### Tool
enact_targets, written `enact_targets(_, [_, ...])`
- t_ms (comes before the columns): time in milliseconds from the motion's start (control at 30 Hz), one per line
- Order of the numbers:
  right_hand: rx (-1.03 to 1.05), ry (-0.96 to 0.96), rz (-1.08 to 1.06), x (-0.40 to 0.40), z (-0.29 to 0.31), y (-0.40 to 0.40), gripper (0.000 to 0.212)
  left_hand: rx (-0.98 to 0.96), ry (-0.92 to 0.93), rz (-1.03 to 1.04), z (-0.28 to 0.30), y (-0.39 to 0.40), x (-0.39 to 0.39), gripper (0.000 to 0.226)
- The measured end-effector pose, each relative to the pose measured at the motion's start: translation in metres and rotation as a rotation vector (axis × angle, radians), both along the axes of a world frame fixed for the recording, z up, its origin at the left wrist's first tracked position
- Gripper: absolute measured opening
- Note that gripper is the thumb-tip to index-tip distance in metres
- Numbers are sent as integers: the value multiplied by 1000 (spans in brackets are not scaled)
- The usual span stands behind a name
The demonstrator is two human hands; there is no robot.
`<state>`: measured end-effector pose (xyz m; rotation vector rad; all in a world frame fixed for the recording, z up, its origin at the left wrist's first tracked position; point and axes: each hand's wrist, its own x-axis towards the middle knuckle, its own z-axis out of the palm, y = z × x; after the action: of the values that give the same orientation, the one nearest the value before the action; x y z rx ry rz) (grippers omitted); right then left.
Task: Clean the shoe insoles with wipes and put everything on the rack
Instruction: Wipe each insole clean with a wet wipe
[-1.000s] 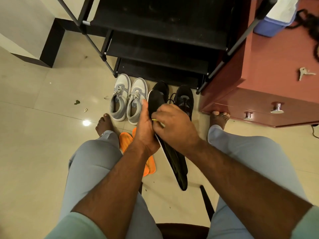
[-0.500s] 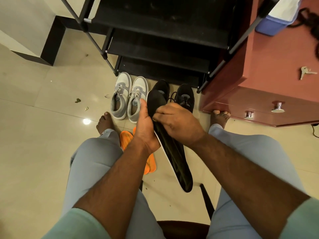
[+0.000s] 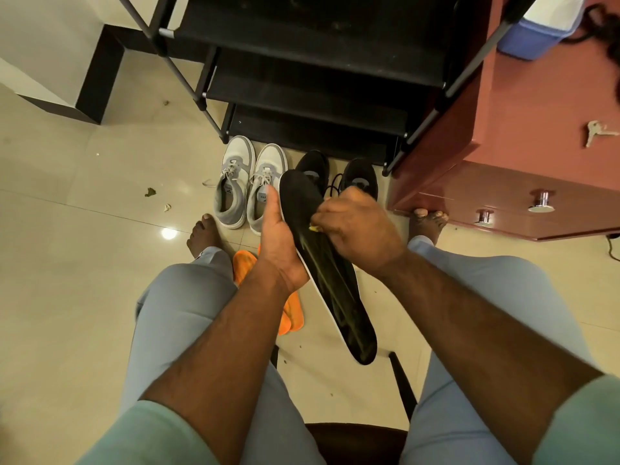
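The right hand (image 3: 357, 229) covers the middle of the black insole (image 3: 339, 297), and only a yellowish scrap (image 3: 314, 228) peeks from under its fingers, too small to name. The left hand (image 3: 278, 239) hides the insole's near edge. The orange insoles (image 3: 292, 313) lie half behind the left forearm. The blue box (image 3: 533, 38) is cut off by the top edge. The black shoes (image 3: 360, 179) sit partly behind the insole.

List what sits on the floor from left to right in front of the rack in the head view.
Green leaf scrap → grey-white sneaker pair → black sneaker pair → red-brown wooden drawer cabinet.
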<state>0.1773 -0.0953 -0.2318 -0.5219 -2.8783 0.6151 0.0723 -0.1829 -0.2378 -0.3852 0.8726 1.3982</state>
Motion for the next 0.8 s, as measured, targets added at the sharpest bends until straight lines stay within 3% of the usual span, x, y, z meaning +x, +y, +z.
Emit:
enact_targets(67, [7, -51, -57, 2, -4, 7, 24, 15, 3, 0, 1, 0, 0, 88])
enact_targets(267, [-127, 122, 48, -11, 21, -22, 27, 11, 26, 45, 5, -2, -4, 75])
enact_targets(433, [-64, -104, -98, -1, 6, 6, 23, 18, 72, 10, 10, 0, -1, 61])
enact_targets(500, [-66, -122, -140, 0, 5, 8, 20, 28, 76, -23, 10, 1, 1, 66])
enact_targets(667, [-160, 108, -89, -12, 18, -17, 19, 17, 54, -59, 12, 1, 1, 83])
enact_targets(800, [-23, 65, -198, -7, 13, -4, 17, 24, 54, -59, 13, 0, 4, 81])
